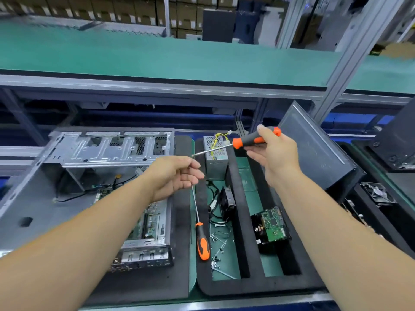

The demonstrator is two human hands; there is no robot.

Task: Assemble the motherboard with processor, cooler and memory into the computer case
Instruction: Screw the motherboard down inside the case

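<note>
Right hand [272, 151] grips screwdriver [244, 143]; left hand [177, 173] pinches its tip, above computer case [67, 176]

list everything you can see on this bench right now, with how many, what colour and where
computer case: one, silver-grey, left, open
motherboard: one, green, inside the case, partly hidden by the left arm
held screwdriver: one, orange and grey handle, in the right hand, tip at the left fingers
lying screwdriver: one, orange and black handle, between case and tray
foam tray: one, black, centre-right
power supply: one, grey, tray's far end
fan: one, black, in the tray
hard drive: one, green board up, in the tray
screws: many, silver, loose in the tray
side panel: one, dark grey, right
left hand: at the screwdriver tip
right hand: grips the handle
</note>
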